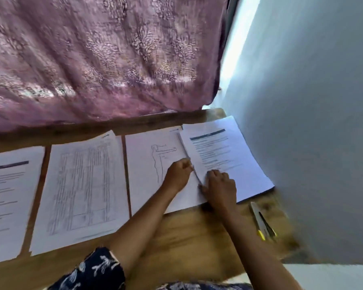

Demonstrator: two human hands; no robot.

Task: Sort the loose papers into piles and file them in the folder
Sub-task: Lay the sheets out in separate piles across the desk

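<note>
A thick stack (228,155) of printed papers lies on the table (187,233), just right of the drawing sheet (147,164) and overlapping that sheet's right edge. The left hand (177,174) rests on the drawing sheet, fingers curled tight and pinching the stack's left edge. The right hand (221,186) sits on top of the stack, fingers (215,173) bent with their tips on the top page and the thumb against the same edge; blur hides whether it grips. Left of the drawing sheet lie a form (82,185) and, farther left, a text page (6,195). Pens (262,221) lie well right of the drawing sheet.
</note>
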